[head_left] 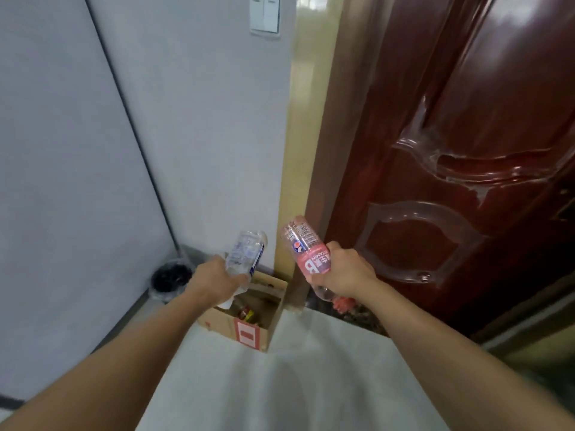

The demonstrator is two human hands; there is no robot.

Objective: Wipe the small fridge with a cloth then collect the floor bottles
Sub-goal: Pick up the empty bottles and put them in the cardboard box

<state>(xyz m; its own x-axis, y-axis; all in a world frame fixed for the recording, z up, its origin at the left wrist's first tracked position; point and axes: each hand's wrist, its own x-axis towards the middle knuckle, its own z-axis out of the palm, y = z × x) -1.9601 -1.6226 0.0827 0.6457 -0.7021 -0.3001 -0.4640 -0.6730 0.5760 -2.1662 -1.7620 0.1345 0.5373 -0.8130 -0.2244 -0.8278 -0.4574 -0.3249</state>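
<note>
My left hand (217,279) grips a clear plastic bottle with a blue and white label (245,253), held bottom up above an open cardboard box (249,332). My right hand (345,272) grips a pink-labelled bottle (306,247), also bottom up, its pink cap pointing down below my wrist, just right of the box. The box stands on the floor in the corner by the door frame, with some bottles and wrappers inside. The small fridge and the cloth are out of sight.
A dark red wooden door (451,150) fills the right side, with a yellowish frame (298,181) beside it. A black-lined waste bin (169,278) stands at the wall to the left of the box. A light switch (264,15) sits high on the grey wall.
</note>
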